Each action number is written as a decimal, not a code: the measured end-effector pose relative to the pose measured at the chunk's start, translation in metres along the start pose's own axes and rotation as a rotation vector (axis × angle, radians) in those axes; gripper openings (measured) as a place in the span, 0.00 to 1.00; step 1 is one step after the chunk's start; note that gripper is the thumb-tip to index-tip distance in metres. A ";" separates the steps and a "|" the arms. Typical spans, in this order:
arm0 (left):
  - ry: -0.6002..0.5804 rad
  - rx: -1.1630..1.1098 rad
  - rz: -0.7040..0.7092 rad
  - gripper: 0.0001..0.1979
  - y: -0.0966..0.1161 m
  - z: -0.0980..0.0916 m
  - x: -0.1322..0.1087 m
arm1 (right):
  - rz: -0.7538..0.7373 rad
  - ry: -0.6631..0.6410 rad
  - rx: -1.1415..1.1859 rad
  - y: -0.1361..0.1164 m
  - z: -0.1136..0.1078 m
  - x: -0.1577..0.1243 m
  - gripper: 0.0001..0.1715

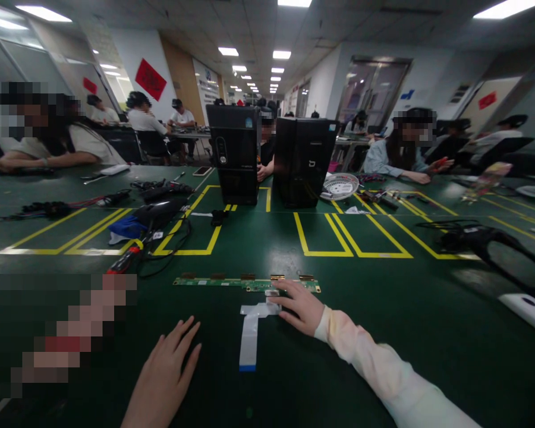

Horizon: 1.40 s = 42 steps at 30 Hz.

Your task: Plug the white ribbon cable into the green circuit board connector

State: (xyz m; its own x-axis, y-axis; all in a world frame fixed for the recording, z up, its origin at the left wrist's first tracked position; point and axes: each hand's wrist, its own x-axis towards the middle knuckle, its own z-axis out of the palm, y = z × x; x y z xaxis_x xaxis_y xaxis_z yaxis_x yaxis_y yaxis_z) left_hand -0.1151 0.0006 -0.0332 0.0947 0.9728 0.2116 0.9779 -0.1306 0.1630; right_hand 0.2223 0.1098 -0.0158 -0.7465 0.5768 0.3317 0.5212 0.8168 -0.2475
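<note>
Dark green tabletop is filling the foreground, under ceiling lights that are running back through a busy room. On it, a long, narrow green circuit board is lying crosswise in front of the wearer, and a white ribbon cable is sitting just on its near side, its blue-tipped end pointing toward the wearer. The right hand is reaching over the board's near edge and the cable's upper part, its fingers parted; whether they are pinching the cable, I cannot tell. The left hand is hovering or resting to the left of the cable, apart from it, with its fingers loosely spread and holding nothing. Farther out, yellow tape is marking off boxes, a red-and-black tool is lying at left, and two black computer towers are standing beyond. Around the far side, co-workers are sitting at tables, one at right wearing a light blue shirt.
</note>
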 end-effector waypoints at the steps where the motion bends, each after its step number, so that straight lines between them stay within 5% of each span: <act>1: 0.008 0.011 -0.001 0.26 -0.001 0.001 0.002 | -0.010 -0.003 0.012 -0.001 0.001 0.004 0.23; 9: 0.017 0.010 -0.021 0.26 0.002 0.003 0.024 | 0.030 -0.059 0.037 0.004 0.013 0.010 0.23; 18: 0.042 -0.037 -0.022 0.25 0.006 -0.002 0.022 | 0.108 -0.123 -0.016 0.002 0.004 -0.019 0.26; 27: 0.029 -0.026 -0.017 0.26 0.005 0.001 0.022 | 0.237 -0.040 -0.213 0.020 -0.019 -0.121 0.30; 42: 0.012 -0.036 -0.022 0.27 0.005 -0.002 0.023 | 0.756 0.051 -0.412 0.044 -0.065 -0.281 0.34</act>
State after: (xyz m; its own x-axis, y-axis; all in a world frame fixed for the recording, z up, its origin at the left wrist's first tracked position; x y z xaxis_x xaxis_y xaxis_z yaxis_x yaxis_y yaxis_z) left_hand -0.1081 0.0222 -0.0260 0.0711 0.9732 0.2188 0.9723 -0.1165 0.2026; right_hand 0.4818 -0.0154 -0.0603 -0.1244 0.9591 0.2541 0.9866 0.1469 -0.0716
